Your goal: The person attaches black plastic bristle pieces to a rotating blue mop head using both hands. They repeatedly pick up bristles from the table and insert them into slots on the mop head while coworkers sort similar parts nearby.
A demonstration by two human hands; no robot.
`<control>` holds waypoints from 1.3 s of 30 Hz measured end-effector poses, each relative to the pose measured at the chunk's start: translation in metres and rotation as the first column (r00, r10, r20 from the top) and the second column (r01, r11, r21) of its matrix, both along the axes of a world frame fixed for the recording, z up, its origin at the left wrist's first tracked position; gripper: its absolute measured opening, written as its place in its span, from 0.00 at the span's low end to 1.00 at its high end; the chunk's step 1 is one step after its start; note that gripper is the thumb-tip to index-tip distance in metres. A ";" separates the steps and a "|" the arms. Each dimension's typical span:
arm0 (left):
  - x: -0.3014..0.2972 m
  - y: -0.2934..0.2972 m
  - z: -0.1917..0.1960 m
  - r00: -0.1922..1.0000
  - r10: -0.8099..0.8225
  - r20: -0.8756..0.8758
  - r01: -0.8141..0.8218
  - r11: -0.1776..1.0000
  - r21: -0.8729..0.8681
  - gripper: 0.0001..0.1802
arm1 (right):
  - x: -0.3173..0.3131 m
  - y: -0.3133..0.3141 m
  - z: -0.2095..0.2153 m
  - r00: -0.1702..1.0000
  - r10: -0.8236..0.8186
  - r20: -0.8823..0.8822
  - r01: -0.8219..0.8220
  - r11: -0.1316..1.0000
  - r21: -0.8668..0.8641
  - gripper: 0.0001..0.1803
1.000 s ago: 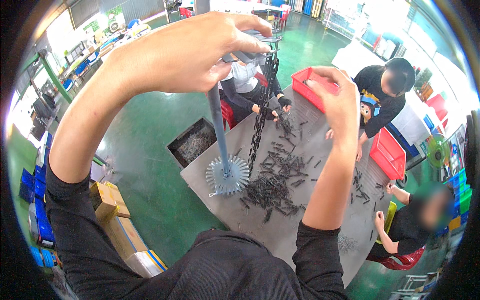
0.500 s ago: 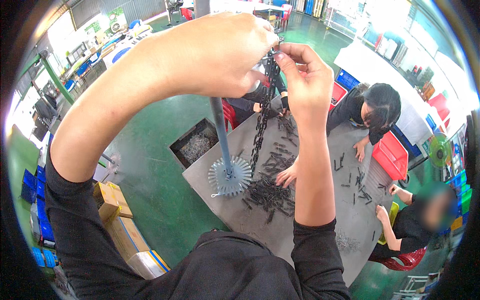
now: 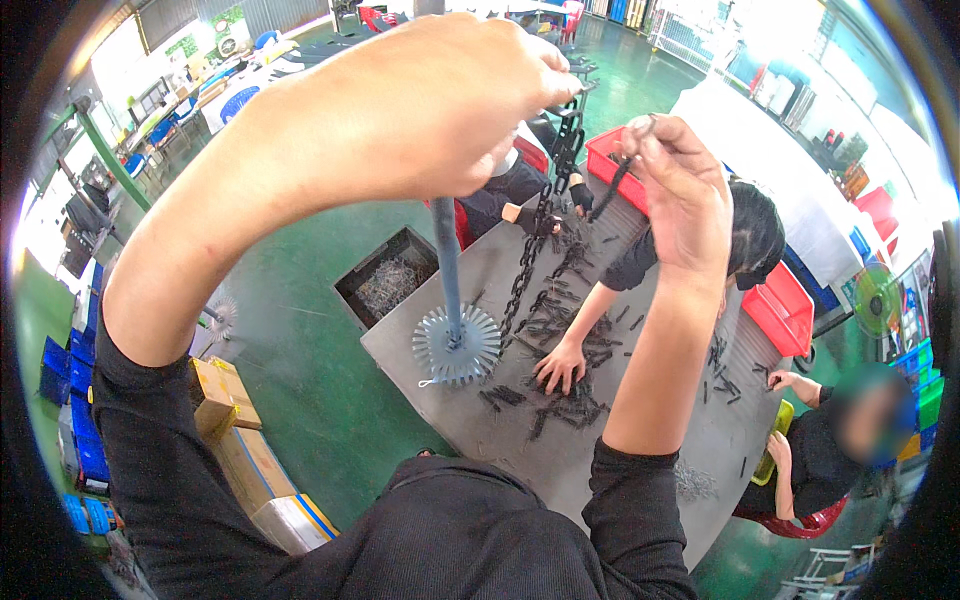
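Note:
My left hand (image 3: 490, 110) is raised high on the left, back of the hand toward me, its fingers closed at the top of a black chain (image 3: 545, 210); the fingertips are partly hidden. Strands of this chain hang down toward the table beside the grey upright pole (image 3: 446, 260). To the right, my right hand (image 3: 688, 185) is raised too, thumb and fingers pinched on a black linked strip (image 3: 610, 192) that dangles from them. Around the pole's lower end sits a slotted metal disc (image 3: 430, 350).
On the grey table (image 3: 480, 440) lie many black link pieces (image 3: 565, 410); a co-worker's spread hand (image 3: 562, 367) rests among them. Others work at the far side and right. Red bins (image 3: 778, 310) stand right, a dark crate (image 3: 390, 280) left of the table, cartons (image 3: 250, 465) lower left.
My right hand has moved right, away from my left hand, with a black linked strip now hanging from it. A co-worker has leaned in and reached further over the link pieces.

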State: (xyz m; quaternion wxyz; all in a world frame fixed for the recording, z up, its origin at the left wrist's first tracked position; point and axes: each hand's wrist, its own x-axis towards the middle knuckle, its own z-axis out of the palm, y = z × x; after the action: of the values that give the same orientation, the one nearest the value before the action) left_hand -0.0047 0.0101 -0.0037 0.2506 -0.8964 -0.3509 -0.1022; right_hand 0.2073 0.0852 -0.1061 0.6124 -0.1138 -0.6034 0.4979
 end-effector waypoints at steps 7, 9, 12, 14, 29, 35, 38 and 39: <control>-0.019 0.008 0.001 0.991 -0.109 0.076 0.117 0.986 -0.115 0.29 | 0.051 0.005 0.003 0.612 -0.582 0.535 0.557 0.798 0.230 0.08; -0.022 0.008 0.002 0.992 -0.093 0.086 0.104 0.986 -0.130 0.29 | 0.041 0.000 0.003 0.334 -0.709 0.621 0.639 0.654 0.404 0.09; -0.019 0.006 0.003 0.993 -0.087 0.081 0.096 0.990 -0.106 0.28 | 0.001 -0.012 0.006 0.625 -0.699 0.347 0.603 0.715 0.353 0.11; -0.016 0.002 0.004 0.995 -0.051 0.091 0.060 0.993 -0.100 0.28 | -0.026 -0.016 0.007 0.701 -0.659 0.272 0.562 0.746 0.357 0.09; -0.001 0.005 -0.006 0.994 0.093 0.057 -0.093 0.996 -0.004 0.25 | -0.036 -0.007 0.006 0.972 -0.228 0.058 0.220 0.969 0.109 0.05; -0.025 0.012 -0.005 0.996 -0.040 0.080 0.042 0.999 -0.018 0.27 | 0.030 0.001 0.013 0.858 -0.371 0.354 0.357 0.928 0.107 0.07; -0.030 0.016 -0.005 0.988 -0.095 0.119 0.105 0.990 -0.088 0.28 | 0.041 0.005 0.014 0.490 -0.530 0.692 0.534 0.810 0.243 0.08; -0.030 0.016 -0.004 0.986 -0.111 0.126 0.124 0.987 -0.103 0.28 | 0.035 0.004 0.008 0.390 -0.643 0.659 0.587 0.725 0.361 0.08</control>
State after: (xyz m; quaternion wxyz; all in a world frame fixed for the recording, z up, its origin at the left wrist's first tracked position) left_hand -0.0347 0.0262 -0.0081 0.1727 -0.9203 -0.3170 -0.1507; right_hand 0.2420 0.0894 -0.0983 0.4500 -0.5009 -0.7293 0.1212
